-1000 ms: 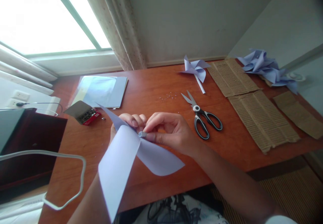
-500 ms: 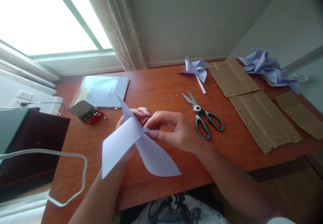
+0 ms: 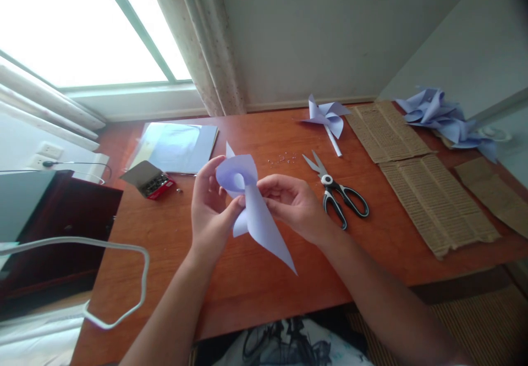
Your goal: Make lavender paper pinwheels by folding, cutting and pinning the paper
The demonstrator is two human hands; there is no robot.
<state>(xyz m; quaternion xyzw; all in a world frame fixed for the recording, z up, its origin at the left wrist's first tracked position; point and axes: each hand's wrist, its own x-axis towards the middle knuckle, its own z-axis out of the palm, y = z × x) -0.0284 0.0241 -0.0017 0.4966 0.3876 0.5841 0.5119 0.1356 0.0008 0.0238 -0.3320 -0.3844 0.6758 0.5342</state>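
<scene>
Both hands hold a pale lilac paper pinwheel (image 3: 251, 206) up over the middle of the red-brown table (image 3: 256, 294). My left hand (image 3: 210, 206) grips its left side, thumb against the centre, with one blade curled over near the fingertips. My right hand (image 3: 295, 204) pinches the paper at the centre from the right. One long blade points down and to the right. The fastener at the centre is hidden behind the curled paper.
Black-handled scissors (image 3: 336, 190) lie just right of my right hand. A finished pinwheel with a stick (image 3: 328, 118), small scattered pins (image 3: 282, 160), corrugated cardboard sheets (image 3: 433, 195), a pile of lilac pinwheels (image 3: 447, 121), a stack of paper (image 3: 177, 146) and an open tack box (image 3: 150, 179) share the table. A white cable (image 3: 103, 278) loops at the left.
The pinwheel has been turned and raised: its large blades, which spread low toward me, now stand more upright. My left hand moved from behind the paper to its near left side.
</scene>
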